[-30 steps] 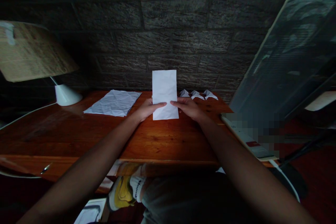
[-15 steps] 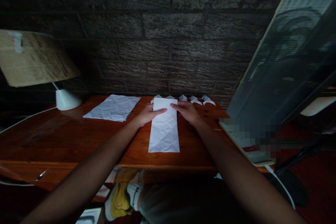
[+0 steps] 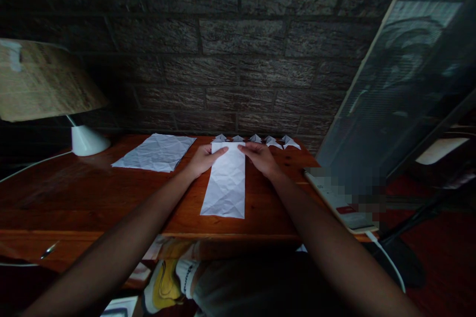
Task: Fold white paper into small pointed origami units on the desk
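Note:
A creased white sheet of paper [image 3: 226,183], long and narrow like a folded strip, slopes from my hands toward the desk's front edge. My left hand [image 3: 203,159] pinches its far left corner, thumb on top and fingers beneath. At the far right corner my right hand [image 3: 260,157] grips it the same way. Both thumbs rest near the top edge. Just beyond my hands, several small folded paper pieces [image 3: 270,142] stand in a row along the wall. To the left lies a stack of wrinkled white paper [image 3: 156,152].
The wooden desk [image 3: 85,198] meets a dark brick wall [image 3: 219,69]. A lamp [image 3: 89,139] with a brown shade stands at the left. On the right a tablet-like device [image 3: 340,203], partly blurred out, has a white cable [image 3: 386,257]. A yellow shoe [image 3: 163,285] shows below.
My hands have shifted outward to the paper's far corners, thumbs nearer its top edge. The sheet's near end has swung slightly left. The whole view has shifted a little.

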The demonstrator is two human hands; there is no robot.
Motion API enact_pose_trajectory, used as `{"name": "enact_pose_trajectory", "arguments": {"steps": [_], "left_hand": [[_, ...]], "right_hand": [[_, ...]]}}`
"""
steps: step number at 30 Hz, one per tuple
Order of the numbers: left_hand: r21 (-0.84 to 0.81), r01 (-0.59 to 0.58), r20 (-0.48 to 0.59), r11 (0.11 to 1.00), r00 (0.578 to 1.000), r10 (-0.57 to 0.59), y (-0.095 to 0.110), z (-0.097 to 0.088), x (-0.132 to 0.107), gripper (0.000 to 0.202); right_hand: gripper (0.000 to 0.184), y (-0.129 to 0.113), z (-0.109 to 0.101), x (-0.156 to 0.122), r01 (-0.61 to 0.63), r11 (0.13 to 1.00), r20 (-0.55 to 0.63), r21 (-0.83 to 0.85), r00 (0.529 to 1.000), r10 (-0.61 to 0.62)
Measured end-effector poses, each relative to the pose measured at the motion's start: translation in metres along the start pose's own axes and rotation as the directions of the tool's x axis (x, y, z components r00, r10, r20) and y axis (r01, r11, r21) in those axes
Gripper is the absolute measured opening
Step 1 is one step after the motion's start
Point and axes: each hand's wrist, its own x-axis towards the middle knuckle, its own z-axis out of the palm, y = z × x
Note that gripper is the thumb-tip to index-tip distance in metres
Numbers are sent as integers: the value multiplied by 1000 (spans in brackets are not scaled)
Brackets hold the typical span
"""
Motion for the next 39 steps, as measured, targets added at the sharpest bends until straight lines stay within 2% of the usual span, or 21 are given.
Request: {"name": "enact_pose_trajectory", "arguments": {"steps": [5, 8, 16, 34, 39], "left_hand": [[-54, 38, -66, 998, 997, -42, 1, 1, 3, 60], [-95, 35, -61, 995, 997, -41, 3, 3, 3, 61], [-40, -38, -20, 998, 999, 37, 6, -2, 0, 53], [-65, -27, -25, 998, 999, 25, 5, -2, 0, 50], [-65, -51, -55, 997, 997, 47, 2, -4, 2, 50]], "right_hand": [[41, -1, 0, 0, 55, 996, -11, -66, 998, -56], [42, -3, 1, -1, 53, 994, -12, -96, 998, -54], [40, -2, 1, 0, 37, 995, -43, -89, 998, -41], [42, 3, 0, 1, 24, 999, -25, -46, 999, -25], [44, 2, 0, 1, 32, 998, -35, -58, 999, -34]]}}
